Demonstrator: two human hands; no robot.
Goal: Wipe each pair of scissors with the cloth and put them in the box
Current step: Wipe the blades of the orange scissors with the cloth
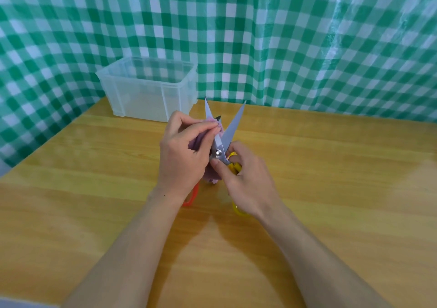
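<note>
Yellow-handled scissors (228,132) stand upright with their blades spread open, above the middle of the table. My right hand (248,177) grips their yellow handles from below. My left hand (184,151) holds a pale purple cloth (214,177) and pinches it round the left blade. Part of an orange scissor handle (192,197) lies on the table under my left wrist; the remainder of that pair is hidden. A clear plastic box (151,87) sits at the table's far edge, left of centre, and looks empty.
The wooden table (331,189) stretches wide to the right and towards me. A green and white checked sheet (260,35) hangs behind and to the left of the table.
</note>
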